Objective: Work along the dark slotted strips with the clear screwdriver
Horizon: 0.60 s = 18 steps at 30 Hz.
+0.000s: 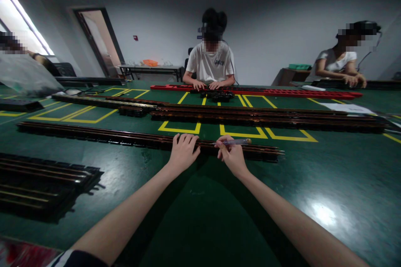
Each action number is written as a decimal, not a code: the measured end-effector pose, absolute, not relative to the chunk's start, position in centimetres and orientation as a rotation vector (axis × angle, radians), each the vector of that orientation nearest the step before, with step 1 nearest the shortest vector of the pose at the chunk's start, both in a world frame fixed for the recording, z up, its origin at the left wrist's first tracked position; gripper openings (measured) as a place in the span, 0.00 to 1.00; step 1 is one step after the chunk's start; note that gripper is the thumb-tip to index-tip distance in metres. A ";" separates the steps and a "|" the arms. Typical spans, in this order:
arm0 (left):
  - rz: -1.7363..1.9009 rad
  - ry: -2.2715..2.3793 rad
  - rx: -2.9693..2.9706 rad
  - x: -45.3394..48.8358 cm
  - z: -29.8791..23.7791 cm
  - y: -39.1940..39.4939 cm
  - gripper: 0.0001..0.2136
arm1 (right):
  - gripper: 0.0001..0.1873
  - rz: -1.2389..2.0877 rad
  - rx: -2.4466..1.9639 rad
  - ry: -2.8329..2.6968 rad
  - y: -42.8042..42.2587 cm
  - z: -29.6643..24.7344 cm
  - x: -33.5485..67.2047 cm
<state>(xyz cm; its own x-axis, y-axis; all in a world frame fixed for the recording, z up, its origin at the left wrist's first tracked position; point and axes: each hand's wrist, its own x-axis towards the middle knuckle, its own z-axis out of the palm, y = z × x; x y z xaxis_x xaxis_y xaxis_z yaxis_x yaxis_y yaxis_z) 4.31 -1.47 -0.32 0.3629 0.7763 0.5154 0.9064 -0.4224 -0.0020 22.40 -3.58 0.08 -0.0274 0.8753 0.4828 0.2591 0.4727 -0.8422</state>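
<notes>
A long black rail (103, 135) with copper-coloured strips lies across the green table in front of me. My left hand (184, 150) rests on the rail near its middle, fingers spread over the top and thumb apart. Just to the right, my right hand (231, 154) is closed around a slim screwdriver (236, 142) with a clear handle and a yellowish end. The handle points right, and its thin tip points left at the rail's strips; whether it touches them I cannot tell.
Behind the rail lies a stack of similar rails (266, 117), and more rails (37, 187) sit at the left. Across the table a person (211, 64) works beside a red long frame (297, 92). Another person (338, 64) sits far right. White paper (347, 108) lies right.
</notes>
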 end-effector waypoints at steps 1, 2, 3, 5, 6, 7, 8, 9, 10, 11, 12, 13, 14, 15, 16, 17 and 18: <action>-0.649 -1.488 -2.344 4.3 -0.3 -1.5 0.15 | 0.13 0.663 -1.018 -1.563 -3.6 0.1 22.4; -0.648 -1.485 -2.344 4.3 -0.3 -1.5 0.15 | 0.12 0.663 -1.019 -1.565 -3.6 0.1 22.4; -0.649 -1.482 -2.341 4.3 -0.3 -1.5 0.14 | 0.12 0.661 -1.017 -1.563 -3.5 0.1 22.4; -0.654 -1.470 -2.334 4.3 -0.4 -1.5 0.14 | 0.12 0.659 -1.015 -1.558 -3.5 0.1 22.4; -0.657 -1.462 -2.330 4.3 -0.4 -1.5 0.14 | 0.12 0.659 -1.015 -1.558 -3.5 0.0 22.4; -0.659 -1.454 -2.326 4.3 -0.5 -1.5 0.14 | 0.12 0.657 -1.017 -1.558 -3.5 0.0 22.3; -0.660 -1.447 -2.324 4.3 -0.5 -1.5 0.15 | 0.12 0.656 -1.019 -1.561 -3.5 0.0 22.3; -0.660 -1.442 -2.321 4.3 -0.6 -1.5 0.15 | 0.12 0.655 -1.021 -1.565 -3.5 0.0 22.3; -0.660 -1.440 -2.319 4.3 -0.6 -1.4 0.16 | 0.12 0.656 -1.025 -1.569 -3.5 0.1 22.3; -0.660 -1.439 -2.317 4.2 -0.7 -1.4 0.16 | 0.13 0.656 -1.028 -1.571 -3.6 0.1 22.3; -0.660 -1.440 -2.318 4.2 -0.7 -1.4 0.17 | 0.13 0.656 -1.031 -1.573 -3.6 0.1 22.3; -0.660 -1.442 -2.319 4.2 -0.7 -1.4 0.17 | 0.13 0.657 -1.033 -1.575 -3.6 0.2 22.3; -0.659 -1.447 -2.320 4.1 -0.7 -1.4 0.18 | 0.13 0.656 -1.036 -1.578 -3.7 0.2 22.3; -0.656 -1.452 -2.323 4.1 -0.7 -1.4 0.18 | 0.14 0.654 -1.038 -1.581 -3.7 0.2 22.3; -0.651 -1.457 -2.326 4.1 -0.6 -1.4 0.18 | 0.14 0.653 -1.040 -1.584 -3.7 0.2 22.3; -0.647 -1.463 -2.328 4.1 -0.6 -1.4 0.18 | 0.14 0.651 -1.042 -1.585 -3.7 0.2 22.3; -0.642 -1.469 -2.331 4.1 -0.5 -1.5 0.19 | 0.14 0.650 -1.044 -1.585 -3.7 0.2 22.3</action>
<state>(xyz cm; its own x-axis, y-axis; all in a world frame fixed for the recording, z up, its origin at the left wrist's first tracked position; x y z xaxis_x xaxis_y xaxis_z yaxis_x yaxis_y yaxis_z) 4.12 -1.46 -0.54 0.3734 0.7652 0.5245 0.9047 -0.4254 -0.0234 22.31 -3.67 0.24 -0.0366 0.8781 0.4771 0.2906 0.4662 -0.8356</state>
